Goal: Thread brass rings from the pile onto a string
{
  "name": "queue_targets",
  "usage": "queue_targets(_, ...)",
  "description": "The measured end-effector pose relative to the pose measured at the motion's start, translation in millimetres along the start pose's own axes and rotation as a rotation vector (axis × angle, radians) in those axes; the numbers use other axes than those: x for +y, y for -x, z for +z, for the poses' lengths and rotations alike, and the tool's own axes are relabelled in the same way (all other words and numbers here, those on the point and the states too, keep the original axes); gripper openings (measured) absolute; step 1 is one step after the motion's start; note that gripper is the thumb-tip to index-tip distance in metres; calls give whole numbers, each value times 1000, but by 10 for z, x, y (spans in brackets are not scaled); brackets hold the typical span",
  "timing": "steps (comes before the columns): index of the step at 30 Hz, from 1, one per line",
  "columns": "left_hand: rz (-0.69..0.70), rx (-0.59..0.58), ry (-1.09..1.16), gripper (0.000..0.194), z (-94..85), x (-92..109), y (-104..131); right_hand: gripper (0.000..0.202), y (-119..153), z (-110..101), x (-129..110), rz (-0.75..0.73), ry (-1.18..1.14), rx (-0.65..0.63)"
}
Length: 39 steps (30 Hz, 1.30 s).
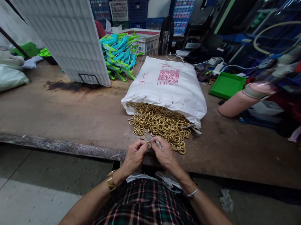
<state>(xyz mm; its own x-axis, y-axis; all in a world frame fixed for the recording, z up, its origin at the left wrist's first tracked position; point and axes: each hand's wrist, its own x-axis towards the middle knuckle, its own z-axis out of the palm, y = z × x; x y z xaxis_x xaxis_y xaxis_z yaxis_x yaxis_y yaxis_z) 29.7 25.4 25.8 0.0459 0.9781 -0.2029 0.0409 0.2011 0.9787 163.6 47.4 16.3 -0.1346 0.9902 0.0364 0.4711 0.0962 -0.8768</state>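
My left hand point(135, 155) pinches a brass-coloured ring point(148, 144) just over the table's front edge. Close beside it, my right hand point(164, 155) has its fingers closed round a small grey metal tool point(158, 144), its fingertips at the ring's other side. Part of the tool is hidden in the palm. Beyond my hands lies a pile of brass-coloured rings point(162, 125), which spills from the open mouth of a white sack point(177, 88) with red print.
The brown table point(76, 118) bears a leaning white ribbed panel point(68, 36), blue-and-green plastic pieces point(120, 54), a green tray point(227, 85) and a pink cylinder point(236, 100). A black fan point(166, 35) and stacked crates point(137, 10) stand behind.
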Motion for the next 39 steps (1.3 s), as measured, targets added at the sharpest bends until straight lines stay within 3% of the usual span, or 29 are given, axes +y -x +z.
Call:
queue_targets(4,162,29,-93,23,-8,-11,-12,33,-15,50,9,167,-214,-118)
queue_targets(7,205,-6,-128,24,-22,-37,-17,38,-23,94,27,242,-338,-172)
queue_targets(14,-100,-108,50,29,-71,-82,-21,22,-72,94,-26,201,-225,-130)
queue_targets(20,-149,-193,131,31,-119,-101,-47,20,-84,100,-47,133,-182,-146)
queue_targets(24,-161,-185,214,31,-132,-120,-34,24,-89,103,-32,133,-189,-173)
queue_targets(28,-165,-136,235,31,-137,-99,-17,24,-59,100,10,67,25,-107)
queue_targets(33,-120,-82,127,31,-134,-42,-15,15,16,137,106,-118,378,-198)
queue_targets(39,-85,-56,49,31,-125,-33,-20,18,30,198,160,-131,528,-209)
